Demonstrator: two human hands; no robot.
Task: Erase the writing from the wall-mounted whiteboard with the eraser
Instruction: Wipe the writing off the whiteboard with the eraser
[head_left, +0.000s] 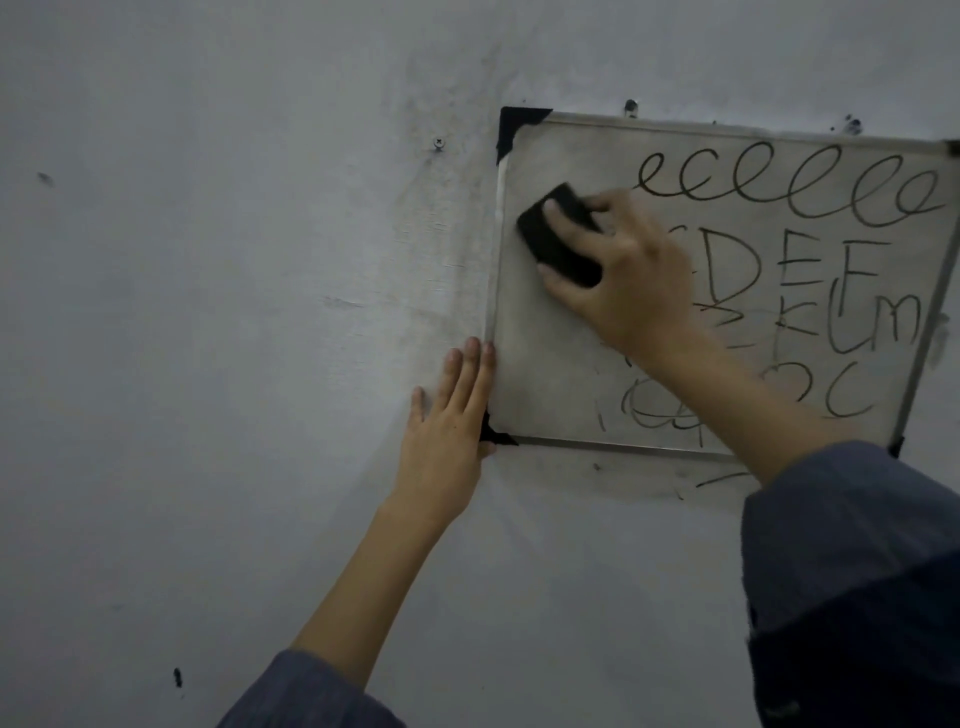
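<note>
A small whiteboard (540, 332) with a metal frame and black corner pieces hangs tilted on the wall at the upper right. Black writing (810, 270) covers its right and lower parts: a row of loops on top, block letters below, faint smeared marks near the bottom. The left strip of the board is wiped grey. My right hand (623, 275) grips a black eraser (556, 239) and presses it against the board's upper left area. My left hand (447, 421) lies flat on the wall, fingers straight, touching the board's left frame near the lower left corner.
The grey wall (234, 312) is smudged dark around the board. A screw (439, 142) sits left of the top corner, two more fixings (630, 106) above the top edge. A stray marker stroke (719, 478) runs on the wall below the board.
</note>
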